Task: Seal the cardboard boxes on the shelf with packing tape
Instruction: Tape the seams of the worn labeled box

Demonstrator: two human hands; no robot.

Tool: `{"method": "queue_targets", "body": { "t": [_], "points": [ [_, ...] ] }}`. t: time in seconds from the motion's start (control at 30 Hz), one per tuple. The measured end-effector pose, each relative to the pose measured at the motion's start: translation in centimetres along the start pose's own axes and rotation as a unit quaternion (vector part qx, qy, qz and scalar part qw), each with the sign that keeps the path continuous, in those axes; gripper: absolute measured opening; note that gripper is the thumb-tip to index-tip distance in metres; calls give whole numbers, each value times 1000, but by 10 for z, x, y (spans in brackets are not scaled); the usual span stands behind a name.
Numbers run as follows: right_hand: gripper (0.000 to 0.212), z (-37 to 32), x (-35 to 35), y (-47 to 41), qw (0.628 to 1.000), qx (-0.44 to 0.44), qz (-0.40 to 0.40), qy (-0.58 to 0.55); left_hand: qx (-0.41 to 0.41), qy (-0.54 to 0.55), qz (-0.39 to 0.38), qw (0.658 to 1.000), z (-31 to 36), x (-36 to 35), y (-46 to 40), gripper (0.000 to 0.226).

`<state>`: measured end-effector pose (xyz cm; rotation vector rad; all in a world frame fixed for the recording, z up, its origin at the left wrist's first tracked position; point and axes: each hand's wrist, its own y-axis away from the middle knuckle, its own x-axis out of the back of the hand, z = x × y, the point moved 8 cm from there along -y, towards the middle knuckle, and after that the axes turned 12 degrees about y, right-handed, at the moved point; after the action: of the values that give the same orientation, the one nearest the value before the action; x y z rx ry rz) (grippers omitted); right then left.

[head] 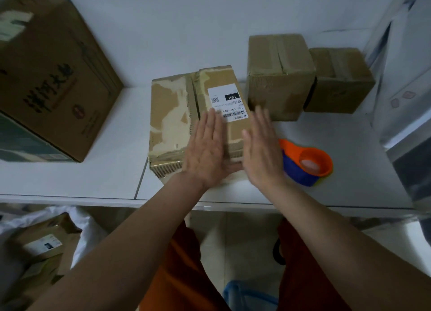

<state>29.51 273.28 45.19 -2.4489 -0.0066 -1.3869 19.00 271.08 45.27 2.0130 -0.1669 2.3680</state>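
Forearms, bare, are reaching in from the near edge, over orange clothing and a pale floor.

Left hand [206, 150]: flat, fingers straight and together, lying on the near right part of the labelled box [177, 121]; holding nothing.

Right hand [262, 149]: flat, fingers straight, blurred; standing just beside the box's right edge. Whether it is touching the box cannot be told. Holding nothing.

Labelled box: lying on the shelf [116, 182] near its front edge, middle of view. Flaps are meeting along a centre seam; patches of torn paper and old tape are showing on top. A white label [227, 101] is sitting on the right flap. No fresh strip across the seam can be made out.

Tape dispenser [305, 162]: orange and blue, lying on the shelf just right of the right hand, untouched.

Two small boxes [279, 77], [338, 79]: standing side by side behind the dispenser, against the wall.

Large box [53, 77]: printed, sitting far left on the shelf.

Step in hand, judged: flaps are being pressed shut ahead of taping.

Next move, judged: the left hand is needed to keep the flaps down while the right takes up the dispenser and runs tape along the seam.
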Motion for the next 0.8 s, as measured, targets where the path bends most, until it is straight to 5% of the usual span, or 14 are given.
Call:
{"method": "queue_targets", "body": {
  "t": [0.07, 0.17, 0.4, 0.6, 0.73, 0.8],
  "points": [
    [63, -46, -19, 18, 983, 156, -15, 90, 22, -35, 12, 999, -13, -4, 12, 91],
    [64, -55, -43, 28, 962, 194, -49, 183, 30, -51, -1, 998, -21, -13, 16, 73],
    [66, -10, -28, 25, 934, 202, -62, 288, 35, -68, -29, 997, -21, -17, 13, 108],
    [73, 2, 0, 11, 966, 108, -48, 229, 62, -43, -19, 997, -18, -7, 13, 111],
    [54, -45, -11, 3, 990, 108, -73, 52, -9, -20, 23, 999, 9, -6, 13, 82],
    [53, -50, -25, 5, 986, 107, -103, 71, -33, -11, 30, 999, 6, -10, 22, 75]
  ]
}}
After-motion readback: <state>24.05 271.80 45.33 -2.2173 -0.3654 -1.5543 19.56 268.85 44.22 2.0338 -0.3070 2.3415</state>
